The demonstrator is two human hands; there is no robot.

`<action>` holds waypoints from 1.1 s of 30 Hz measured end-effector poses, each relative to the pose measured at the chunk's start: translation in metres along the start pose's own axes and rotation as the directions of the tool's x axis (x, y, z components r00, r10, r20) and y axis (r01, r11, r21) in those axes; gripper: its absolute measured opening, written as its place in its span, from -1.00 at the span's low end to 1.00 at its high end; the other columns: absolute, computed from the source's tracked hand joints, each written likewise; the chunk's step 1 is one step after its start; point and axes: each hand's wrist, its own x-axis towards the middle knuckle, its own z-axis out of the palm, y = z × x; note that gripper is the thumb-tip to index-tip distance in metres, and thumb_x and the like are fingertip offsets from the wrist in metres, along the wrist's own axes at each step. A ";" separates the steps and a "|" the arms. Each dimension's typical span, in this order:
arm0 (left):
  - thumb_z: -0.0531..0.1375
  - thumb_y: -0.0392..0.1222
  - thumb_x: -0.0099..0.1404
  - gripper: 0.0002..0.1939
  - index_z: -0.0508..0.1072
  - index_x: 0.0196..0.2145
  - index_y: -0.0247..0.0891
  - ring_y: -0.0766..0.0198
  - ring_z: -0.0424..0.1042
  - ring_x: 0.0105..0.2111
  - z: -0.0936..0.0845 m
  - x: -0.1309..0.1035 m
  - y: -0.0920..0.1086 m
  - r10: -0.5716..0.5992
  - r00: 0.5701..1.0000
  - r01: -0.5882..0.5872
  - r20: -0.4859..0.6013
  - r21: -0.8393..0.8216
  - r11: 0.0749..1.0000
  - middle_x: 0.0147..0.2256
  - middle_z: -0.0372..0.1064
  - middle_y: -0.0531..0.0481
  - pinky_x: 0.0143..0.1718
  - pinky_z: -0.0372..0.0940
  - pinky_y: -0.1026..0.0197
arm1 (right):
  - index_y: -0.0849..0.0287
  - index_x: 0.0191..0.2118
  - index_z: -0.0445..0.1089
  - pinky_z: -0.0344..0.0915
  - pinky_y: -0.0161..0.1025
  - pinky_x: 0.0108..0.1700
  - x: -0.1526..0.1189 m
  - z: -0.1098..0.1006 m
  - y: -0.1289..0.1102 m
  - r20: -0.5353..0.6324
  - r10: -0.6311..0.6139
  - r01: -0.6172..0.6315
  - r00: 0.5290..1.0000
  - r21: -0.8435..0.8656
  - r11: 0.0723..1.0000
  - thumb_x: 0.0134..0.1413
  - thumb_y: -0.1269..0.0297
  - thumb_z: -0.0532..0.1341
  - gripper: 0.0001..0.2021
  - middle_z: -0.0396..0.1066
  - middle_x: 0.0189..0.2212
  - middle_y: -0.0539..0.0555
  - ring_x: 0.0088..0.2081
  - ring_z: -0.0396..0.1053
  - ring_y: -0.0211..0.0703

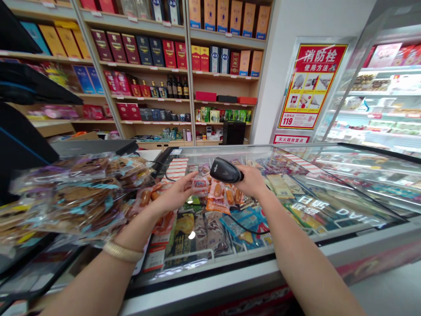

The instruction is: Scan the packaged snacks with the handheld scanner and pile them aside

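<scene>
My right hand [251, 181] is wrapped round the handle of a black barcode scanner [225, 170], whose head points left. Beside it, my left hand [179, 191] pinches the edge of a small clear and orange snack packet [200, 184]. More orange packets of sausages [223, 196] lie on the freezer's glass top [197, 151], just below the scanner. The scanner's black cable [245, 228] loops over the glass. Other sausage packets [144, 197] lie under and beside my left wrist, which wears a light bracelet.
A tall pile of bagged flat brown snacks [82, 197] stands at the left, near a dark monitor [19, 131]. Shelves of boxes and bottles [148, 70] line the back wall. A lit display fridge [384, 96] is at the right.
</scene>
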 end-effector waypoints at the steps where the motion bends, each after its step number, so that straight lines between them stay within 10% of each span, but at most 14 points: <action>1: 0.09 -0.08 0.12 -0.44 0.40 0.07 -0.29 0.11 0.46 -0.12 0.001 0.001 -0.003 0.021 1.000 -0.021 0.003 0.038 0.999 -0.09 0.49 -0.15 -0.03 0.33 0.08 | 0.07 -0.21 0.50 0.27 -0.27 -0.22 0.000 0.000 0.001 -0.006 0.005 -0.005 1.000 0.004 1.000 -0.04 0.22 0.27 -0.78 0.56 -0.21 0.07 -0.18 0.48 -0.02; 6: 0.04 -0.14 0.10 -0.47 0.45 0.02 -0.31 0.06 0.41 0.00 -0.008 0.008 -0.015 0.039 0.995 -0.011 -0.092 0.290 0.957 -0.01 0.45 -0.18 0.09 0.26 0.04 | 0.05 -0.24 0.50 0.26 -0.28 -0.25 -0.001 0.001 0.004 -0.018 0.019 -0.019 1.000 0.021 1.000 -0.04 0.21 0.27 -0.81 0.56 -0.24 0.04 -0.18 0.48 -0.04; 12: 0.04 -0.11 0.17 -0.48 0.44 0.06 -0.29 -0.09 0.47 -0.11 -0.040 0.001 -0.005 -0.167 0.939 0.330 -0.301 0.646 0.688 -0.07 0.46 -0.30 -0.11 0.34 0.02 | 0.05 -0.25 0.51 0.24 -0.29 -0.29 0.000 0.001 0.005 -0.024 0.016 -0.016 1.000 0.011 1.000 -0.06 0.23 0.27 -0.81 0.56 -0.28 0.04 -0.20 0.48 -0.03; 18: 0.01 -0.16 0.21 -0.59 0.54 -0.12 -0.36 -0.23 0.37 -0.01 -0.045 -0.004 -0.003 -0.296 0.936 0.311 -0.190 0.840 0.444 -0.06 0.44 -0.41 -0.12 0.30 -0.04 | 0.06 -0.25 0.50 0.24 -0.30 -0.26 0.000 0.004 0.004 0.002 0.007 -0.007 1.000 0.017 1.000 -0.04 0.16 0.28 -0.80 0.56 -0.28 0.04 -0.21 0.48 -0.05; 26: 0.07 -0.24 0.16 -0.60 0.52 -0.08 -0.32 -0.25 0.09 0.21 -0.036 -0.001 -0.025 -0.329 0.938 0.251 -0.106 0.864 0.436 0.11 0.34 -0.32 0.10 0.09 -0.20 | 0.07 -0.27 0.49 0.25 -0.29 -0.24 -0.001 0.006 0.002 0.041 0.012 -0.012 0.999 0.015 1.000 -0.06 0.27 0.27 -0.84 0.55 -0.31 0.05 -0.22 0.47 -0.06; 33: 0.00 -0.37 0.12 -0.59 0.55 -0.16 -0.38 -0.21 0.27 0.07 -0.033 -0.001 -0.029 -0.266 0.949 0.286 -0.172 0.825 0.488 -0.03 0.42 -0.46 0.03 0.12 -0.20 | 0.06 -0.25 0.48 0.24 -0.28 -0.25 0.000 0.006 0.001 0.062 0.005 -0.005 0.998 0.005 1.000 -0.07 0.29 0.26 -0.82 0.55 -0.29 0.04 -0.21 0.47 -0.05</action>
